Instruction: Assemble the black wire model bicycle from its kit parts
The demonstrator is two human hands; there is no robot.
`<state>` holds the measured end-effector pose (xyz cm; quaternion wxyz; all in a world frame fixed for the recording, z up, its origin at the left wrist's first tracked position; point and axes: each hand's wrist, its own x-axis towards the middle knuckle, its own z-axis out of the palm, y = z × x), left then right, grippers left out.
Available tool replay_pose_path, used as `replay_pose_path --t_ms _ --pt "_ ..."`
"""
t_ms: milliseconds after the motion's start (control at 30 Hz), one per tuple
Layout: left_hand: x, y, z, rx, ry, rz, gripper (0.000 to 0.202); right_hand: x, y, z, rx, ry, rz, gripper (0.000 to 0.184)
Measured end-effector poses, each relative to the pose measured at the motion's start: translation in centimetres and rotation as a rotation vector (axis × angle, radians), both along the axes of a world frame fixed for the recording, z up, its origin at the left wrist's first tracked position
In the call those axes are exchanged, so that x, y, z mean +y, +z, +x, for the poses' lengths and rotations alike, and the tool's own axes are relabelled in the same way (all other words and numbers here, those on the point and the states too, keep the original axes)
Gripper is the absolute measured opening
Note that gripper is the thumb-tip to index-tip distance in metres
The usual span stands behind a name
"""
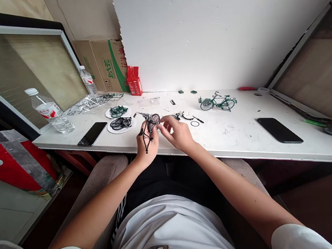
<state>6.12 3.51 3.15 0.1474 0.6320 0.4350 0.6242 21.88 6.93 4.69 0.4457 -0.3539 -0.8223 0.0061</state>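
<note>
My left hand (148,148) is closed around a partly built black model bicycle (145,134), its frame pointing down and its handlebar up to the left. A spoked wheel (154,120) sits on it. At the right edge of that wheel, the thumb and forefinger of my right hand (177,133) are pinched together; any tiny part between them is hidden. Just beyond my right hand lie a thin black ring (195,124), a curved black piece (187,116) and other small parts. A green model bicycle (218,102) stands whole farther right.
Two white plates hold green parts (118,111) and black parts (121,123). A phone (93,134) lies left, another phone (280,129) right. Water bottles (52,113), a small red box (134,81) and a carton (108,64) stand behind. A white panel (216,26) backs the table.
</note>
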Motion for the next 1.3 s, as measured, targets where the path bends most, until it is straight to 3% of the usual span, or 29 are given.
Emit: replay_pose_path --t_ms 400,633,833,1067,1300 --pt "1.0 -1.0 -0.1 -0.059 -0.040 -0.016 0.038 1.1 -0.8 0.5 -0.130 -0.047 0.176 0.033" --pt "0.5 -0.6 0.0 0.007 -0.027 -0.022 0.038 1.2 -1.1 0.3 -0.134 -0.092 0.164 0.046" --pt "0.3 -1.0 0.3 0.052 -0.010 -0.028 0.039 0.7 -1.0 -0.2 -0.045 -0.124 0.045 0.058" --pt "0.4 -0.7 0.1 0.009 -0.008 -0.009 0.036 0.2 -0.1 0.1 0.036 0.018 0.001 0.022" --pt "0.4 -0.8 0.1 -0.005 0.002 -0.013 0.034 1.1 -0.8 0.0 -0.061 -0.016 0.056 0.028"
